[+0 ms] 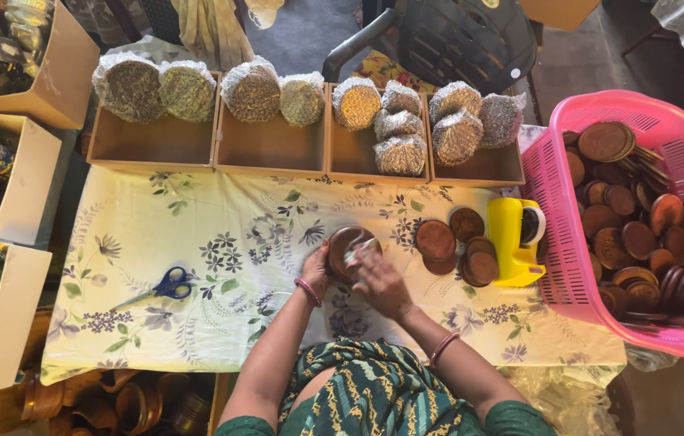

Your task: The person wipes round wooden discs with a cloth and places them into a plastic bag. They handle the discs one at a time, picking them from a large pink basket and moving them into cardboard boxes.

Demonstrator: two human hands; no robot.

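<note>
Nearest to us we see the person's green patterned garment and two forearms, each with a pink bangle at the wrist, reaching out over a cream floral tablecloth [196, 323]. The left hand [317, 270] cups a round brown wooden disc [347, 242] from its left side, fingers curled around the rim. The right hand [382, 282] rests over the disc's near right edge, fingers bent onto something pale held against it; we cannot tell what that is. The disc sits near the middle of the cloth, just above its surface.

To the left on the cloth lie blue-handled scissors [166, 287], well apart from the hands. Just right of the disc we see a small group of loose brown discs [459, 242], some stacked, and beside them a yellow tape dispenser [513, 241].

On the right edge stands a pink plastic basket [568, 242] heaped with more brown discs.

Farther off, a row of shallow wooden trays [269, 149] runs along the cloth's far edge, with round bundles wrapped in clear film [358, 103] leaning at their far sides. Open cardboard boxes [31, 182] of colourful goods line the left. Beyond the trays we see a dark plastic chair [463, 36].
</note>
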